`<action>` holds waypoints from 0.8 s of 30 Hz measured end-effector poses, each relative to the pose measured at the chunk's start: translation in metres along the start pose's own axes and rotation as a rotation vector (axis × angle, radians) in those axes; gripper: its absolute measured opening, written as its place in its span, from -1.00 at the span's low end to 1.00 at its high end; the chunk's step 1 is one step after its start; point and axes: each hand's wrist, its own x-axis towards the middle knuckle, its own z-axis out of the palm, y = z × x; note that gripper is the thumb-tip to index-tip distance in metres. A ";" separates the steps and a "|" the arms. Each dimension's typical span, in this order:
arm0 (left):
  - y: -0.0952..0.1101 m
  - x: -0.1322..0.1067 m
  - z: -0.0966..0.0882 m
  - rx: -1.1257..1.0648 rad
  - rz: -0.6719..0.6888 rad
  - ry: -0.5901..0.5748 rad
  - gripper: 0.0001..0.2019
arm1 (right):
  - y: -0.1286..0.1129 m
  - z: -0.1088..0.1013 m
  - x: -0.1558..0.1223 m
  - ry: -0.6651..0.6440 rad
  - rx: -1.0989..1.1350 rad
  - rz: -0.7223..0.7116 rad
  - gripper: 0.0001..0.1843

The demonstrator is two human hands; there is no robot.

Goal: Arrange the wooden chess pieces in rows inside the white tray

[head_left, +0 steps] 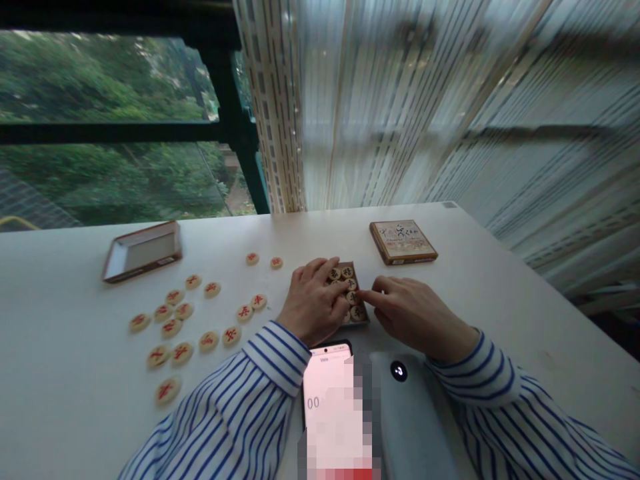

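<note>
A small shallow box point(365, 320) sits near the middle of the table, holding Chinese chess pieces point(356, 313) with black characters, laid out in rows. My left hand point(315, 303) lies over the box's left side with its fingers stretched across the pieces, hiding part of them. From the right, my right hand point(417, 313) reaches to the box; its index finger is extended and touches the pieces at the right edge, while the other fingers curl loosely. Neither hand visibly grips a piece. Loose Chinese chess pieces with red characters point(209, 341) lie scattered left of my left hand.
An open, shallow box part point(175, 253) rests at the far left. Toward the back right lies a printed box cover point(404, 241). A phone point(327, 380) with a lit screen and a pale device with a small display point(415, 413) lie between my forearms. Windows and a curtain point(370, 133) border the table's back.
</note>
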 end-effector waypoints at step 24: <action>0.000 0.002 -0.001 -0.032 0.052 -0.016 -0.76 | -0.005 -0.004 0.002 -0.035 -0.013 -0.053 -0.74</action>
